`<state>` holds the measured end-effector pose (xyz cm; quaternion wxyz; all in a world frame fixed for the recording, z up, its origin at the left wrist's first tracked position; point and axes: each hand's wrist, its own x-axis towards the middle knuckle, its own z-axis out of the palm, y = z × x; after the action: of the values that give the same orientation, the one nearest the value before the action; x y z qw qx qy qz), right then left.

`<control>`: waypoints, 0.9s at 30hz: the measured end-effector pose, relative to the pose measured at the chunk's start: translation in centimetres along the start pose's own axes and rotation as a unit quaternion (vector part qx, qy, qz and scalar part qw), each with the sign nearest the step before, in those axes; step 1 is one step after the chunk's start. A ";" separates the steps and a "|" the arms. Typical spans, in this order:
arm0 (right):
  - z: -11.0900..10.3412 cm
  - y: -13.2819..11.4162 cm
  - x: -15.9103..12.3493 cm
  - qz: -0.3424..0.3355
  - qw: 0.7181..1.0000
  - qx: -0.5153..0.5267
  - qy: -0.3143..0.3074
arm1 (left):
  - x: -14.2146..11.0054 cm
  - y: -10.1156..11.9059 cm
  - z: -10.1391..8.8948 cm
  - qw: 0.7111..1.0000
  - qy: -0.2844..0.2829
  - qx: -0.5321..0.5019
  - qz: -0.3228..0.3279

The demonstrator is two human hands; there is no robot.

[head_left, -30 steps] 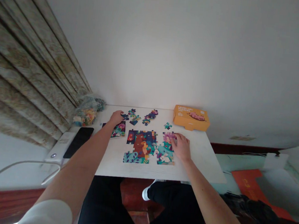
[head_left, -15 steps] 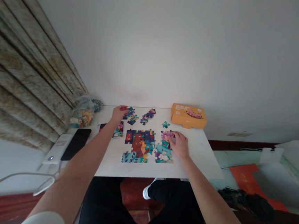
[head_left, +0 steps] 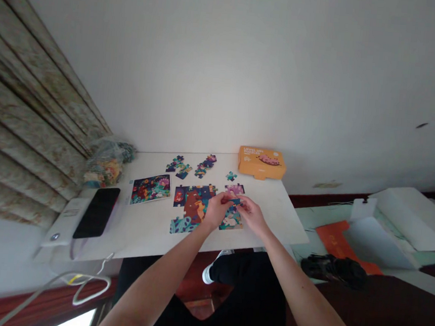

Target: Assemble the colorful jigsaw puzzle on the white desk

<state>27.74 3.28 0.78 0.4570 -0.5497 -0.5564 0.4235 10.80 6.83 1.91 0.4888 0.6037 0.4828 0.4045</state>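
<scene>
A partly assembled colourful jigsaw [head_left: 189,206] lies on the white table [head_left: 150,233]. My left hand [head_left: 217,209] and my right hand [head_left: 250,212] meet above its right part, both pinching a small dark blue puzzle piece [head_left: 234,201] between their fingertips. Loose pieces [head_left: 181,166] and more loose pieces [head_left: 205,165] lie at the far side, with a single teal piece [head_left: 231,176] near them. A printed reference picture [head_left: 151,188] lies left of the jigsaw.
An orange puzzle box [head_left: 261,162] sits at the table's far right corner. A black phone [head_left: 97,212] rests on a white device at the left. A plastic bag [head_left: 105,163] lies by the curtain. A white cable [head_left: 77,282] hangs below.
My left hand left the loose pieces at the far left and came to the jigsaw's right side with a piece. My right hand lifted off the jigsaw to meet it. The view swung right.
</scene>
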 end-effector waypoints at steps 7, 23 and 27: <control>-1.3 0.9 6.7 0.027 0.992 0.061 0.110 | -1.8 0.1 0.2 0.887 -0.024 0.428 0.170; 3.6 1.3 19.3 0.086 0.992 -0.049 0.080 | -2.3 -0.4 0.5 0.863 -0.083 0.476 0.145; 4.1 0.8 19.7 0.075 0.994 -0.021 0.071 | -2.4 -0.3 0.6 0.865 -0.082 0.473 0.144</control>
<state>24.35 23.09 -0.11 0.4504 -0.6279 -0.4891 0.4046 10.80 4.44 1.47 0.1184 0.8563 0.4819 0.1429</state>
